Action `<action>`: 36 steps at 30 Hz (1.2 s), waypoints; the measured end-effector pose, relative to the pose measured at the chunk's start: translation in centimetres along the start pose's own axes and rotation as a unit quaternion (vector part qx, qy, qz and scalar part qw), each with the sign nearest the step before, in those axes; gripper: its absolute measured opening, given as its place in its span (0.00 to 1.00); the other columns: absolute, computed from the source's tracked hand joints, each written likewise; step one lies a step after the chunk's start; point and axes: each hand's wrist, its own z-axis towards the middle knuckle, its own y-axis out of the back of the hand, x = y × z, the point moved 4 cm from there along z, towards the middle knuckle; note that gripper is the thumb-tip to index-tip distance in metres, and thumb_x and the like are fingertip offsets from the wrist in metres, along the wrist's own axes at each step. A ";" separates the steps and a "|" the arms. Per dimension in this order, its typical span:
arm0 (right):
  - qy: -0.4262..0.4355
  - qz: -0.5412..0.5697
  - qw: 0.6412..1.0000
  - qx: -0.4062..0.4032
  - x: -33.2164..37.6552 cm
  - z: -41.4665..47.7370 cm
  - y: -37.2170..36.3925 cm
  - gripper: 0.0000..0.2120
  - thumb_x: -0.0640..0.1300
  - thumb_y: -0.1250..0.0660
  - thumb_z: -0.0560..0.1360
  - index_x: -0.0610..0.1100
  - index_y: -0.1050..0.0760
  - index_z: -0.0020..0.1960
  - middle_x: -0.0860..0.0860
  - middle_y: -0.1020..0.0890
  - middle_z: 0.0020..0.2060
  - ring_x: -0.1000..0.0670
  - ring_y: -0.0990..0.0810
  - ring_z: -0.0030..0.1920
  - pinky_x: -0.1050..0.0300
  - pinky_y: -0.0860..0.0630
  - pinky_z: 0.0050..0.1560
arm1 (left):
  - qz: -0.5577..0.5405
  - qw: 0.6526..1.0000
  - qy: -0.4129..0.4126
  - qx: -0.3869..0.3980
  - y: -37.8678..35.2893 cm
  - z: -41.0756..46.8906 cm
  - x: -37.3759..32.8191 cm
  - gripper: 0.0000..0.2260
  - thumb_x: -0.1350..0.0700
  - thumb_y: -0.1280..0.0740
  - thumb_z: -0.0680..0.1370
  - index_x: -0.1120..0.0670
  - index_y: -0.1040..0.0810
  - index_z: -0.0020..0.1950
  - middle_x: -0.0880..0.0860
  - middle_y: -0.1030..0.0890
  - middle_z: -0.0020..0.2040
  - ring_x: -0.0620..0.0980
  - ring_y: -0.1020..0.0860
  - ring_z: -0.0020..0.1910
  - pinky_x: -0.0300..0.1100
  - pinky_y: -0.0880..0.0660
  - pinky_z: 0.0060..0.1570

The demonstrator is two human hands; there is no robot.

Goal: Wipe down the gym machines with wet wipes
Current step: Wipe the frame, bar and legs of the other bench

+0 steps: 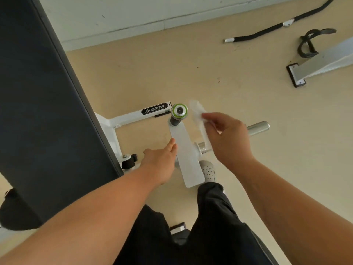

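Step in hand: wiping the lever assembly of the machine, wipe not yet applied.

Right hand [227,138]: fingers curled, pinching a thin translucent white wet wipe [198,115], which is held in the air just right of the black handle grip with green-ringed cap [179,111] (apart from it).

Left hand [162,159]: fingers straight and together, tips at the left edge of the flat white metal lever arm [186,150]. Contact is probable, though unclear.

Next move calls for bringing the wipe onto the grip or arm while the left hand steadies the lever.
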 end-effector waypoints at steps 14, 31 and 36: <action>0.338 -0.133 0.882 0.301 2.8 6.8 -3.1 0.19 0.28 0.33 0.75 0.41 0.17 0.62 0.44 0.18 0.65 0.41 0.18 0.64 0.42 0.20 0.61 | -0.598 0.749 0.234 -0.163 8.0 -6.9 -3.0 0.31 0.57 0.38 0.82 0.48 0.47 0.83 0.48 0.39 0.81 0.51 0.35 0.77 0.48 0.36 0.74; 0.184 -0.032 0.915 0.358 3.4 7.5 -6.1 0.09 0.41 0.34 0.82 0.46 0.18 0.59 0.60 0.20 0.49 0.66 0.24 0.44 0.76 0.32 0.45 | -0.739 0.599 0.157 -0.265 6.7 -2.1 -4.7 0.45 0.69 0.43 0.72 0.37 0.53 0.82 0.39 0.43 0.81 0.42 0.44 0.80 0.49 0.32 0.72; 0.236 -0.019 0.870 0.433 3.4 9.5 -6.6 0.06 0.41 0.33 0.81 0.45 0.18 0.54 0.64 0.21 0.43 0.65 0.24 0.43 0.72 0.32 0.44 | -0.775 0.538 0.178 -0.278 6.6 -1.2 -5.3 0.45 0.69 0.45 0.72 0.35 0.51 0.81 0.40 0.42 0.81 0.35 0.46 0.79 0.55 0.40 0.78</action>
